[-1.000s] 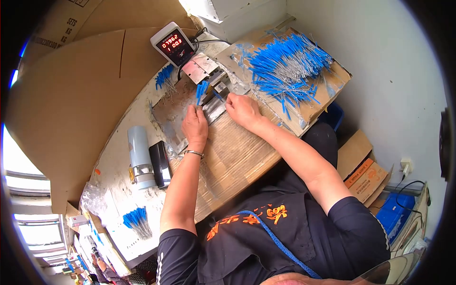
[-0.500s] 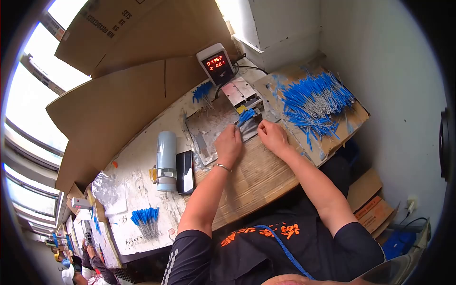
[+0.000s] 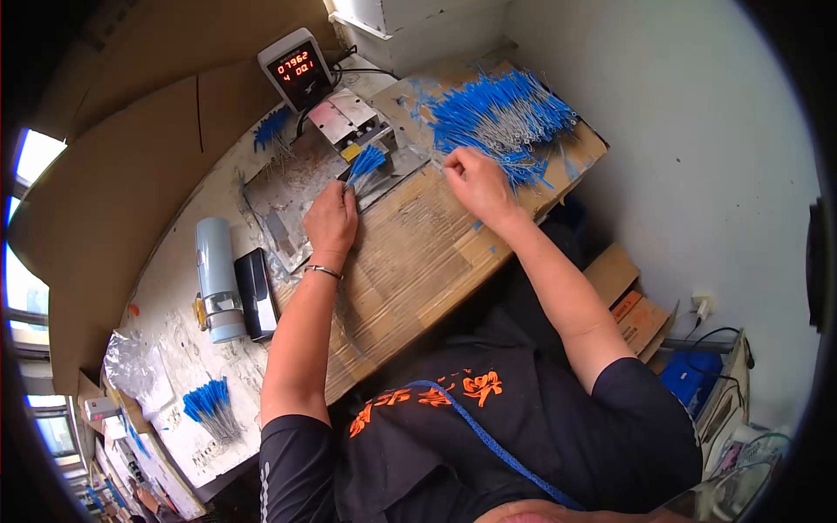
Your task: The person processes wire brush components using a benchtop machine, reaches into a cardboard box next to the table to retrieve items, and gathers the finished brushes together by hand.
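Observation:
My left hand (image 3: 331, 218) is closed around a small bundle of thin blue-and-silver wire pieces (image 3: 366, 163). Their blue ends fan out beyond my fingers, just in front of a small bench machine (image 3: 344, 118) with a yellow part at its front. My right hand (image 3: 479, 185) has its fingers curled together at the near edge of a big pile of similar pieces (image 3: 506, 109). Whatever is between those fingertips, if anything, is too small to make out. Under the bundle lies a worn metal plate (image 3: 283, 196).
A counter with red digits (image 3: 296, 68) stands behind the machine. To the left are a light blue bottle (image 3: 215, 270), a dark phone (image 3: 255, 295), a plastic bag (image 3: 135, 370) and another wire bunch (image 3: 212, 410). Cardboard (image 3: 410, 261) covers the table's front; a wall borders the right.
My head view has swung right. My right hand has moved away from the machine and bundle towards the large pile. The left hand still holds the bundle, and the counter's lower reading has changed.

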`<state>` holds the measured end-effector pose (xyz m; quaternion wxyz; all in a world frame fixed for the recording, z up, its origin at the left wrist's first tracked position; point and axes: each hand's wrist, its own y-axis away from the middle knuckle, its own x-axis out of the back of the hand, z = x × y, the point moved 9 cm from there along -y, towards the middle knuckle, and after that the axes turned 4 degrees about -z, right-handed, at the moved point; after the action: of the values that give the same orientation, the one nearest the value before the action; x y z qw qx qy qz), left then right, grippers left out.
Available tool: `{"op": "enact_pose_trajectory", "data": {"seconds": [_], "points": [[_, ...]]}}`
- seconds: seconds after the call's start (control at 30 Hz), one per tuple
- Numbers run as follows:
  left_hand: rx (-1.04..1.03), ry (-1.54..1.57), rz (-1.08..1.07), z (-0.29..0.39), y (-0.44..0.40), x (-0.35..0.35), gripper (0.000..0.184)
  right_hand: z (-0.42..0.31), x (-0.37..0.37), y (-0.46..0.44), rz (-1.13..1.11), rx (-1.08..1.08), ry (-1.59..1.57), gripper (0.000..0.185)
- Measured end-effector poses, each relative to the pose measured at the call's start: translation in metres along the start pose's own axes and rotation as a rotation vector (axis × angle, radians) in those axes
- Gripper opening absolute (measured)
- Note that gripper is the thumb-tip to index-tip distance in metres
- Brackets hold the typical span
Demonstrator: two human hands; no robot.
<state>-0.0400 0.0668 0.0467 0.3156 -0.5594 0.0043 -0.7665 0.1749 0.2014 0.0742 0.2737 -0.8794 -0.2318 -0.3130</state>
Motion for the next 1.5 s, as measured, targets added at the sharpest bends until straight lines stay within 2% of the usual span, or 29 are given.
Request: {"op": "enact_pose_trajectory", "data": {"seconds": [0.17,0.23,0.27,0.33,0.4,0.5,0.6,0.7,0.83,0.9,1.1,1.27,1.5], "points": [[0.035,0.012,0.025,-0.015,-0.001,-0.007,0.016,0.002,-0.002,-0.016,-0.034,-0.012,0.340,0.020],[0.126,0.259,0.054,-0.032,0.000,-0.008,0.016,0.012,-0.011,-0.021,-0.084,-0.055,0.430,0.019],[0.128,0.253,0.062,-0.034,0.000,-0.008,0.016,0.019,-0.016,-0.023,-0.130,-0.104,0.518,0.019],[0.206,0.380,0.063,-0.040,0.001,-0.009,0.015,0.025,-0.015,-0.025,-0.138,-0.138,0.510,0.014],[0.196,0.311,0.090,-0.047,0.000,-0.013,0.015,0.032,-0.014,-0.024,-0.157,-0.183,0.507,0.010],[0.197,0.289,0.066,-0.044,0.000,-0.015,0.015,0.023,0.000,-0.021,-0.039,-0.107,0.433,0.005],[0.187,0.308,0.062,-0.039,0.001,-0.011,0.015,0.012,0.011,-0.018,0.022,-0.065,0.379,0.010],[0.188,0.281,0.059,-0.036,0.000,-0.008,0.015,0.019,0.007,-0.015,0.004,-0.069,0.470,0.008],[0.201,0.290,0.028,-0.035,-0.001,-0.008,0.016,0.025,0.003,-0.015,-0.029,-0.061,0.465,0.007],[0.203,0.272,0.032,-0.035,-0.001,-0.009,0.016,0.022,0.008,-0.013,0.036,-0.014,0.443,0.007],[0.184,0.174,0.052,-0.035,-0.002,-0.009,0.016,0.028,0.007,-0.016,0.004,-0.057,0.479,0.005],[0.185,0.318,0.095,-0.033,0.001,-0.004,0.013,0.013,0.023,-0.015,0.078,-0.011,0.370,0.006],[0.224,0.247,0.085,-0.042,0.000,-0.010,0.014,0.002,0.025,-0.013,0.135,0.071,0.316,0.006]]}}
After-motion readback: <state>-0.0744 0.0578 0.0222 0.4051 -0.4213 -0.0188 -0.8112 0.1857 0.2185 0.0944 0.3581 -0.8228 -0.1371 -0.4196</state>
